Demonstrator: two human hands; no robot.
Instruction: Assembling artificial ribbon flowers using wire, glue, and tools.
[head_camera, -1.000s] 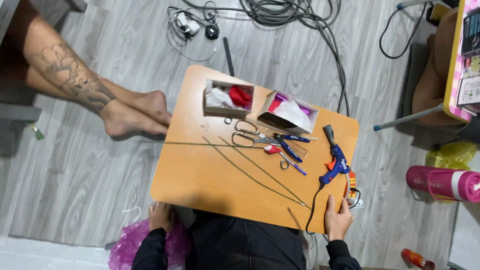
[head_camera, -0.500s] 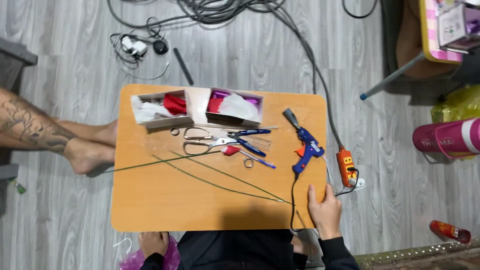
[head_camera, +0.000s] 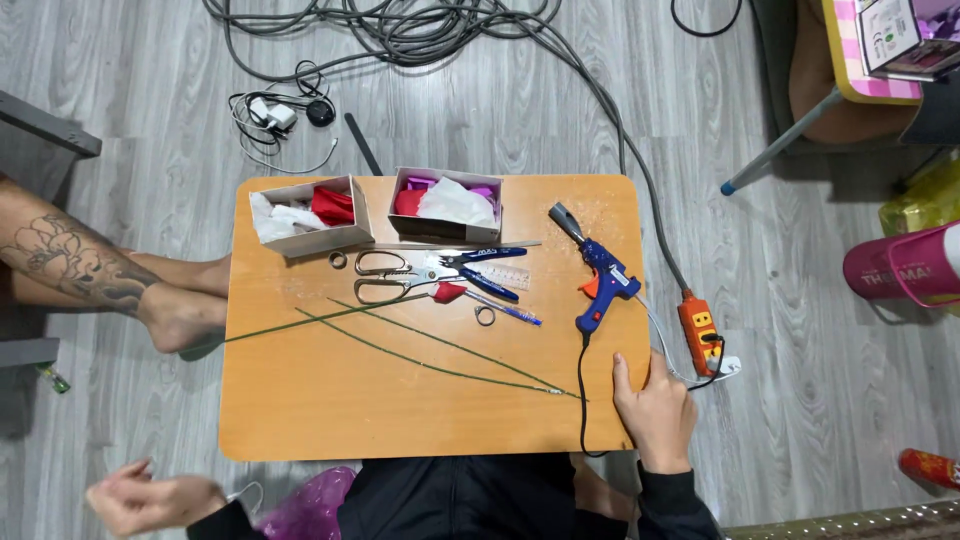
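grey plank flooring surrounds a low orange table (head_camera: 300, 420), with a bundle of cables (head_camera: 430, 30) lying beyond its far edge. i see my right hand (head_camera: 655, 412) resting flat on the near right corner of the table, fingers relaxed and grasping nothing. my left hand (head_camera: 150, 497) is off the table to the near left, loosely curled in the air; it appears empty. the blue glue gun (head_camera: 598, 280) lies on its side just ahead of the right hand, its black cord running past the thumb to the orange power strip (head_camera: 700, 330) on the floor. three green wire stems (head_camera: 420, 355) lie crossed mid-table, near the scissors (head_camera: 395, 275) and two open boxes (head_camera: 375, 215) of coloured material. judgement: to work well, i should grip the gun by its handle, keep the nozzle away from the cord, and steady a stem with the free hand. another person's bare feet (head_camera: 175, 300) rest at the left edge.
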